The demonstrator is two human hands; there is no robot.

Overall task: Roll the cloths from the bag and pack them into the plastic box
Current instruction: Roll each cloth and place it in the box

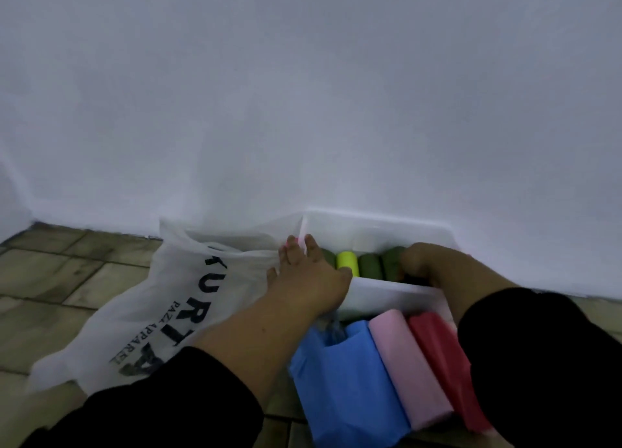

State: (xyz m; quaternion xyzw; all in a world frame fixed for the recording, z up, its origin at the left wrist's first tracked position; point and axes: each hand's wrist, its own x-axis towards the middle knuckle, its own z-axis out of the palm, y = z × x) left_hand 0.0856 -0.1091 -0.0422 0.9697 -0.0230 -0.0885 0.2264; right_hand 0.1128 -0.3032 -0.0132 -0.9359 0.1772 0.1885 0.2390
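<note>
Packing or rolling: which step do you take this to be?

Packing, I'd say. Both hands are at the white translucent plastic box (380, 218), which sits on the far side against the white wall (303, 94). My left hand (313, 276) lies over the box's left end with its fingers straight, holding nothing. My right hand (424, 262) is at the right end, fingers curled down behind the near wall. Whether they grip a roll there I cannot tell.

What's inside?

A row of rolled cloths side by side: dark olive-green rolls (368, 265) with one bright yellow-green roll (347, 262) among them, towards the left. They look snug, so I judge I'm squeezing the row together to make room.

And what's waiting?

Just near of the box, on the tiled floor (50, 279), lie a red rolled cloth (441, 356) on the right and a pale pink rolled cloth (407, 363) touching it. Left of those is a blue cloth (343, 380), which looks loosely bundled rather than tightly rolled. The white plastic bag with black lettering (161, 299) slumps on the left, right up against the box's left end. I can't see what it holds.

So the next move?

Free one hand and take the pink or red roll. That calls for a full wrap-round hold so it doesn't unwind, and a gap in the row to seat it. The blue one probably needs re-rolling first.
</note>
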